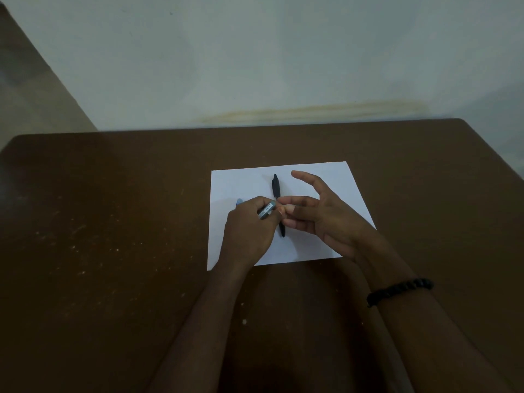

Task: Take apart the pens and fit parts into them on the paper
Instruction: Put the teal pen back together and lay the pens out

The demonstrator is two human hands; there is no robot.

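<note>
Watching both hands meet over the middle of the paper (pixel 326 177) on the brown counter (pixel 113 222). My left hand (pixel 249 225) is curled round a blue pen (pixel 266 210); its long axis runs left to right and slightly toward the far side, one blue end showing past the knuckles at left, the other end aimed at my right hand (pixel 317 214). The right hand pinches with thumb and middle fingers at that end; the index finger stretches out straight. What it pinches I cannot tell. The black pen (pixel 276 187) lies flat on the paper under both hands, long axis near to far, tip nearest me, clip end far. Judging by this, the next pull runs along the blue pen's axis, rightward.
</note>
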